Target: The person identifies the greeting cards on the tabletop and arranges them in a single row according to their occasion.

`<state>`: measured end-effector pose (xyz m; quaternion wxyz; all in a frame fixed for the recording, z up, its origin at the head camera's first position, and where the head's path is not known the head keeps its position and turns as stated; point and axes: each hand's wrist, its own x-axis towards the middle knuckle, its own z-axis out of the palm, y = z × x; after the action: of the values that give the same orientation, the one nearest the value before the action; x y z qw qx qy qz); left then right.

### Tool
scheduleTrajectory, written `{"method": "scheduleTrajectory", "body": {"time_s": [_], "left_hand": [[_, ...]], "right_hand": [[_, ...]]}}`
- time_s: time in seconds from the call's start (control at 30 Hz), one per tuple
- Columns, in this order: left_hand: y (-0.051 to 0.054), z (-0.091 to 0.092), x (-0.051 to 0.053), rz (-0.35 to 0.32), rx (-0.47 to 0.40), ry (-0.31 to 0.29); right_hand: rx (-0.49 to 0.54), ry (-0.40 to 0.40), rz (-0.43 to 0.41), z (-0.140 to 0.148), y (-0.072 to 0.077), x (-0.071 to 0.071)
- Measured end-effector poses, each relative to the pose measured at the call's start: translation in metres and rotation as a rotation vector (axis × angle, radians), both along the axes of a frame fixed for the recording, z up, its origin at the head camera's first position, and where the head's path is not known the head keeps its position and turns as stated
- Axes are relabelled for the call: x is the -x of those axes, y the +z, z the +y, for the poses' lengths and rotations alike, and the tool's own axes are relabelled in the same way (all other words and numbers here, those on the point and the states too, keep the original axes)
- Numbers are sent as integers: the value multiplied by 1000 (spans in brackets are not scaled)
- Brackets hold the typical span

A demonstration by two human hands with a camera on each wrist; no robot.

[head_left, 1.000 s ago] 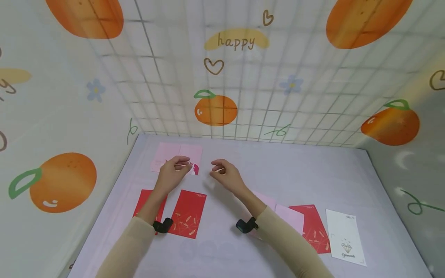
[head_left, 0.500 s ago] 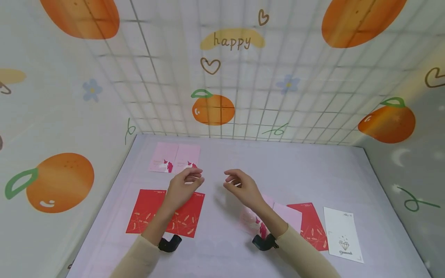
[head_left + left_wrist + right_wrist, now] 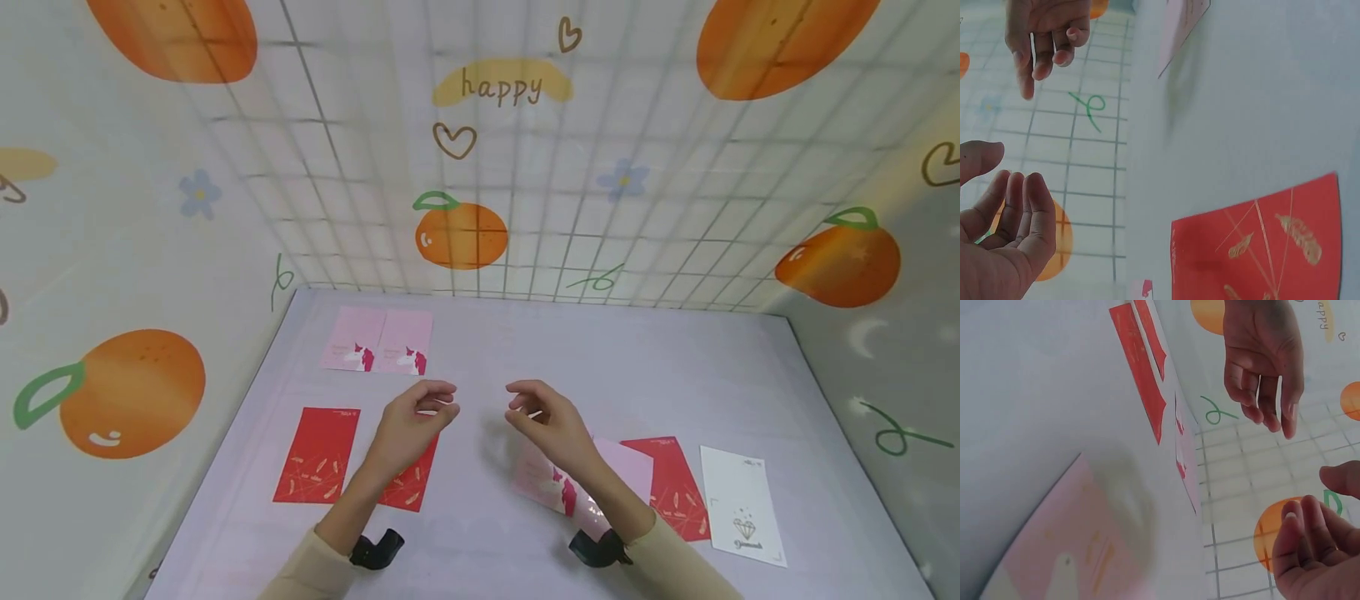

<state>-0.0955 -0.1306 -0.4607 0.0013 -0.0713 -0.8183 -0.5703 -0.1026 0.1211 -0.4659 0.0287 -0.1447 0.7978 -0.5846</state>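
My left hand (image 3: pixel 412 425) hovers above the table with loosely bent fingers and nothing between them. Under its wrist lies a red card (image 3: pixel 411 487), partly hidden; a second red card (image 3: pixel 317 457) is to its left. My right hand (image 3: pixel 558 433) is raised too, holding nothing, over a pink unicorn card (image 3: pixel 543 483) that its arm partly covers. Both wrist views show the hands facing each other, apart, the left hand (image 3: pixel 1013 231) and right hand (image 3: pixel 1319 550) each with a gap between thumb and fingers. Two pink unicorn cards (image 3: pixel 351 340) lie side by side at the back left.
Right of the right forearm, another pink card (image 3: pixel 628 467) overlaps a red card (image 3: pixel 681 496). A white card with a diamond print (image 3: pixel 742 507) lies beside them. The pale tabletop (image 3: pixel 600 358) meets a patterned cloth wall (image 3: pixel 525 192) at the back.
Both hands have drawn back toward the person and rightward, away from the pink cards at the back left, which are now fully uncovered. The cards stay where they were.
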Motion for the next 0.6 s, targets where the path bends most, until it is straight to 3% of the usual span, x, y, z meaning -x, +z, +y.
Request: {"method": "scheduleTrajectory", "body": {"time_s": [0.6], "left_hand": [[-10,31,1,-54,0,-73]], "right_hand": [[-71,-99,3,49,-1,-22]]}}
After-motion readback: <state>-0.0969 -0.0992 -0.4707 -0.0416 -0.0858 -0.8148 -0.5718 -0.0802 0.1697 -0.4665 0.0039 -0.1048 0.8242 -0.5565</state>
